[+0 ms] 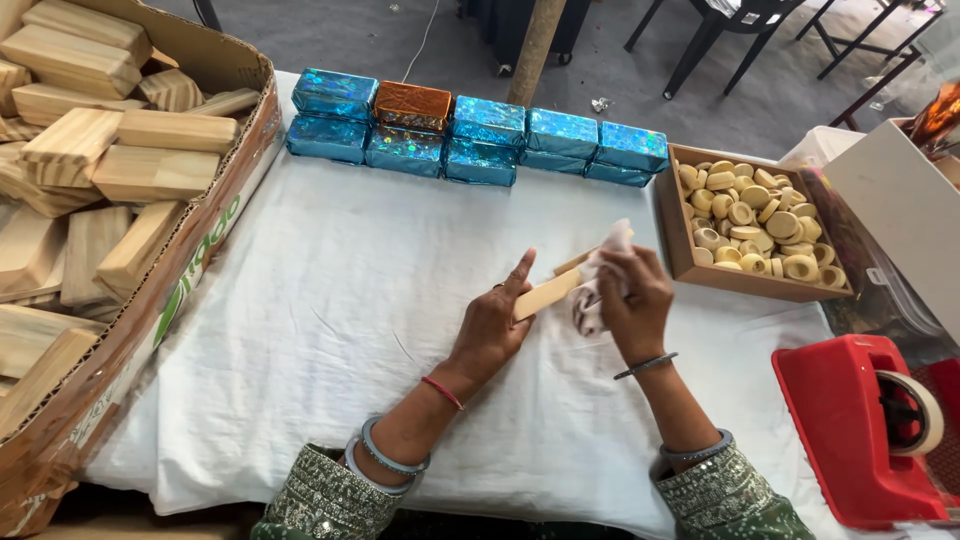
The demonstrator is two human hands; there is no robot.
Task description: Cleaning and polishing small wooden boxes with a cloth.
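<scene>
My left hand grips the near end of a pale wooden block held just above the white cloth on the table, index finger raised. My right hand presses a crumpled white rag against the far end of the block. Both hands meet near the middle of the table.
A big cardboard box of bare wooden blocks fills the left. Shiny blue foil-wrapped blocks, one orange, line the far edge. A wooden tray of round pale caps stands at right, a red tape dispenser near right.
</scene>
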